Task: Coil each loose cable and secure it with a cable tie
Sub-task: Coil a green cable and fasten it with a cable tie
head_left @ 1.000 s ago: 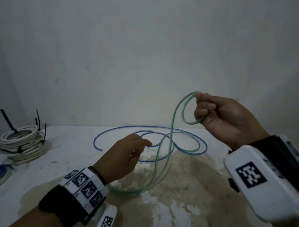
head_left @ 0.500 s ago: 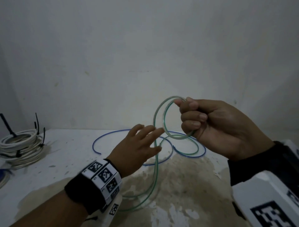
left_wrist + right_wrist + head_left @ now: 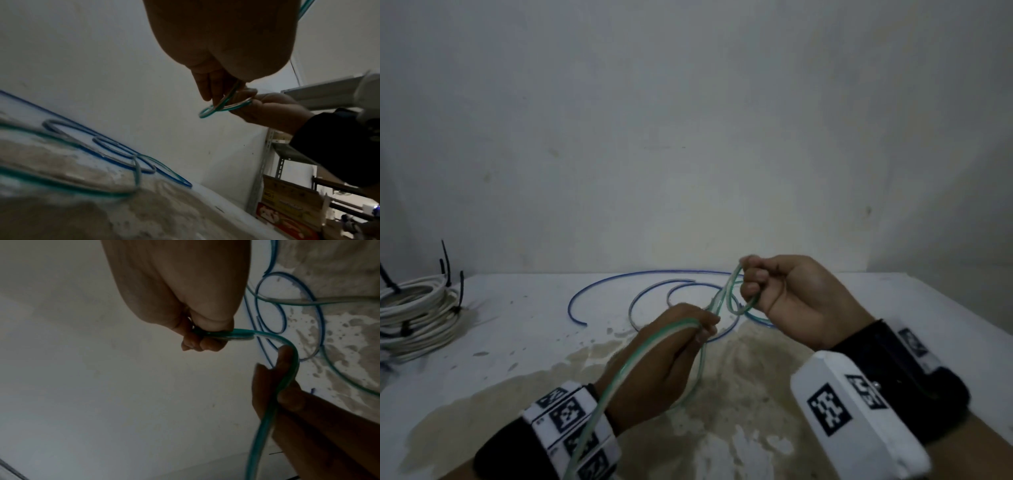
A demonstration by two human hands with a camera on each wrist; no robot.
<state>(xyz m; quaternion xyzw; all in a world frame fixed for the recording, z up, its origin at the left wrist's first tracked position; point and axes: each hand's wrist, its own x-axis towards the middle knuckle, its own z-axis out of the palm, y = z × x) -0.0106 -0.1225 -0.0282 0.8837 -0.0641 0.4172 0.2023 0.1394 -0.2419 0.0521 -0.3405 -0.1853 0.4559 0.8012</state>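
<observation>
A green-and-clear cable (image 3: 640, 356) runs over my left wrist and up between both hands. My left hand (image 3: 702, 329) pinches it near the fingertips, just above the table. My right hand (image 3: 751, 284) is curled round a small coil of the same cable (image 3: 226, 105), held a little higher and to the right. In the right wrist view the green cable (image 3: 287, 344) bends from my right fist to my left fingers (image 3: 285, 356). The rest of it trails loose on the table (image 3: 61, 183). A blue cable (image 3: 599, 284) lies in loops behind the hands.
A tied bundle of white cable (image 3: 414, 308) with black cable ties (image 3: 446, 263) sticking up sits at the table's far left. The stained white table (image 3: 756, 394) ends at a plain wall. Metal shelving with boxes (image 3: 287, 194) stands off the right side.
My left hand went from open beside the cable to pinching it, and the cable now lies across my left wrist. My right hand dropped lower with its coil.
</observation>
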